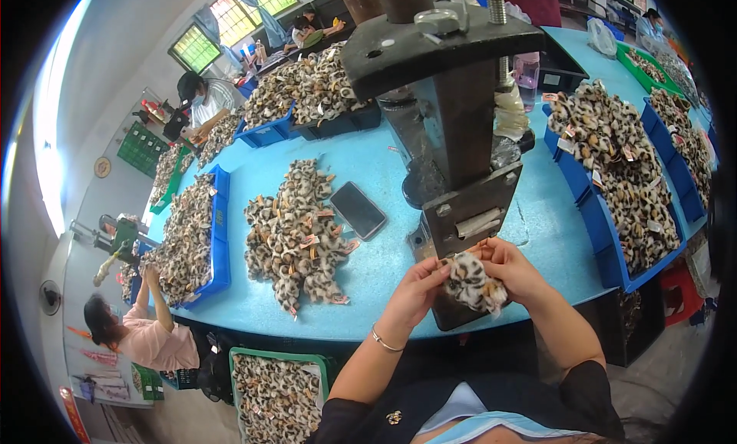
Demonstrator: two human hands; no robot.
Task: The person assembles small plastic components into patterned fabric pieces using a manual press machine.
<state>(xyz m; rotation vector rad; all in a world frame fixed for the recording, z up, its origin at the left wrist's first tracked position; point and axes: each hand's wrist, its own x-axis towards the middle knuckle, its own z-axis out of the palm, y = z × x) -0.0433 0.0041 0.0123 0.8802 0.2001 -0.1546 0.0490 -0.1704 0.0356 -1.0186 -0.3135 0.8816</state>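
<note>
Both my hands hold one spotted plush piece (pixel 474 284), furry in white, black and tan, low in front of a dark metal press (pixel 461 129). My left hand (pixel 421 289) pinches its left side between thumb and fingers. On the opposite side my right hand (pixel 516 270) grips its upper edge, the fingertips close to the press's lower plate (pixel 477 213). Whatever small part may lie under my fingertips is hidden. A loose pile of similar plush pieces (pixel 295 236), some with small tags, lies on the blue table (pixel 368 164) to the left, beside a dark phone (pixel 358 210).
Blue bins heaped with plush pieces stand left (pixel 221 236) and right (pixel 603 244). A green-rimmed bin (pixel 322 363) sits below the table edge. Behind the press is a clear bottle (pixel 527 79). Co-workers (pixel 150 333) sit at the left and far side; a red stool (pixel 679 294) stands right.
</note>
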